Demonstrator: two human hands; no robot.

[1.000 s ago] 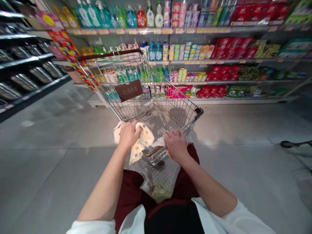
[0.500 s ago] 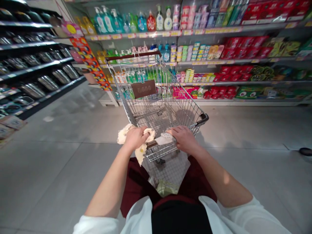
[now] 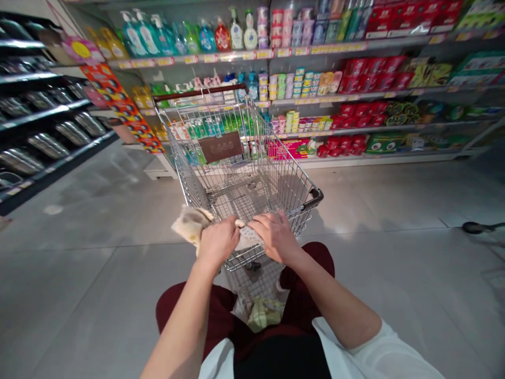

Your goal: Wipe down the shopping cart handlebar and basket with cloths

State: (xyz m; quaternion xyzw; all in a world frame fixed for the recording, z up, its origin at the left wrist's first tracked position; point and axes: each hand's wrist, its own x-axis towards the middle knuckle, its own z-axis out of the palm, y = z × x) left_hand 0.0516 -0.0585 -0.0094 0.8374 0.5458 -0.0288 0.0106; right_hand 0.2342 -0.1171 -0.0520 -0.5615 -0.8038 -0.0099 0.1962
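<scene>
An empty wire shopping cart (image 3: 236, 173) stands in front of me in a store aisle. My left hand (image 3: 219, 242) is closed on a cream cloth with pale dots (image 3: 189, 223), pressed on the left part of the cart's handle bar. My right hand (image 3: 276, 237) is closed over the handle just beside it, on a pale cloth or pad (image 3: 248, 237) that lies over the bar. The two hands almost touch. The bar itself is hidden under hands and cloth. A brown sign (image 3: 220, 146) hangs inside the cart's front.
Shelves of bottles, jars and red packs (image 3: 355, 79) run along the far side. Dark racks with metal pans (image 3: 47, 142) stand at the left. Grey tiled floor (image 3: 394, 210) lies all round. A dark object (image 3: 475, 227) lies at the right edge.
My left hand has slid the cloth right along the handle, toward my right hand. The brown stretch of handle seen between the hands is now covered. The cart has swung slightly.
</scene>
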